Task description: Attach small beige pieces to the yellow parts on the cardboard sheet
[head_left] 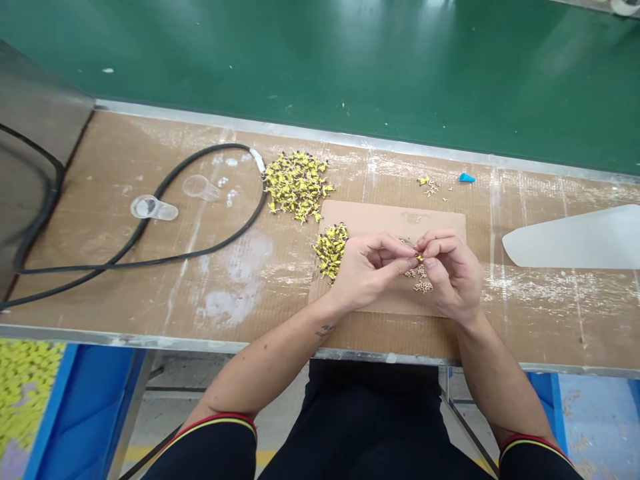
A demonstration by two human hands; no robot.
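Note:
A small yellow toy figure [419, 258] is pinched between the fingertips of my left hand [369, 272] and my right hand [456, 275]. Both hands meet over a flat cardboard sheet [380, 212]. Tiny beige pieces [423, 287] lie on the sheet just beneath the fingers, partly hidden by them. Beside my left hand is a small heap of yellow figures with dark ends [331, 251]. Farther back and to the left sits a larger pile of similar figures [299, 183]. The fingers cover most of the held figure.
A black cable [200, 252] loops across the left of the cardboard-covered bench, near two clear plastic scoops [146, 207]. A blue cone-shaped cap [467, 178] and a few loose pieces [430, 188] lie at the back. Right is a white sheet [575, 240]; beyond, a green surface [320, 60].

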